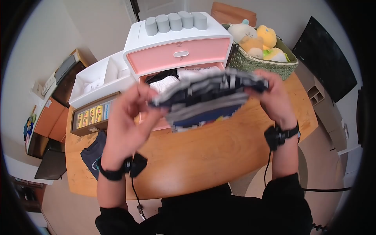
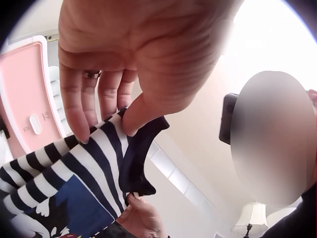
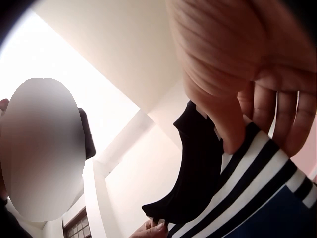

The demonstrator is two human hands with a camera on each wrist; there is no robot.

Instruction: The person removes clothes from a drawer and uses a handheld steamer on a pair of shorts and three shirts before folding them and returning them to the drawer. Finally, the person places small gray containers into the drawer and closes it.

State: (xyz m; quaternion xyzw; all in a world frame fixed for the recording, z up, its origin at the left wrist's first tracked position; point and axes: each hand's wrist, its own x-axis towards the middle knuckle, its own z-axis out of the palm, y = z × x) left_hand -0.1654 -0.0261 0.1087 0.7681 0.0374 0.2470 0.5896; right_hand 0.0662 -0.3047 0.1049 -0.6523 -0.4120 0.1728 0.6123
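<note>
A navy-and-white striped shirt [image 1: 207, 100] with a dark neckband [image 2: 136, 158] is held up in the air between both hands, blurred in the head view. My left hand [image 1: 127, 121] pinches one end of it between thumb and fingers; a ring shows on that hand in the left wrist view. At the other end, my right hand [image 1: 277, 102] grips the cloth by the neckband, thumb on the near side. A blue printed panel [image 2: 81, 203] shows on the shirt's front. Behind it stands a white cabinet [image 1: 135, 39], its lower drawer pulled out with a white folded cloth [image 1: 164, 84] inside.
Several grey blocks [image 1: 176, 21] line the cabinet top. A green basket [image 1: 262, 66] of plush toys stands right. At left are a white divided box [image 1: 88, 74], a wooden case [image 1: 74, 129] of yellow packs, and a dark folded garment [image 1: 92, 152] on the wooden table [image 1: 188, 160].
</note>
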